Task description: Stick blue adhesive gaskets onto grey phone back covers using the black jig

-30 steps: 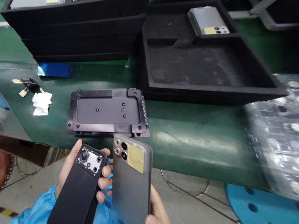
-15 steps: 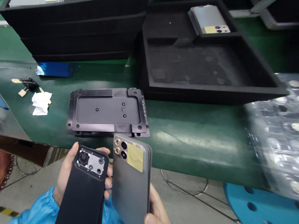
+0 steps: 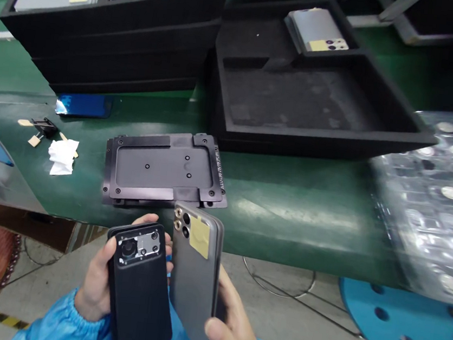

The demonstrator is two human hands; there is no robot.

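Observation:
My left hand (image 3: 97,281) is closed around a black phone (image 3: 140,302) with a bare, silvery camera module near its top; a second dark edge shows behind it. Beside it, my right hand (image 3: 236,321) grips a grey phone (image 3: 192,286) with a piece of yellow tape next to its lenses. Another layer shows along the grey phone's right edge, so it looks like a stack. Both phones are held upright in front of the bench edge. Just beyond them on the green bench lies a black metal fixture (image 3: 164,171) with a shallow phone-shaped recess.
Stacked black foam trays (image 3: 122,43) with several grey phones stand at the back left. Another black tray (image 3: 329,132) holds grey phones in its far compartment. Clear blister trays (image 3: 442,216) lie at right. A crumpled white tissue (image 3: 62,157) and a blue panel (image 3: 83,105) lie left. A blue perforated stool (image 3: 404,332) stands below.
The black phone has shifted right and tilted the other way, with my left thumb now at its upper left edge. The grey phone in my right hand has turned slightly and moved a little left.

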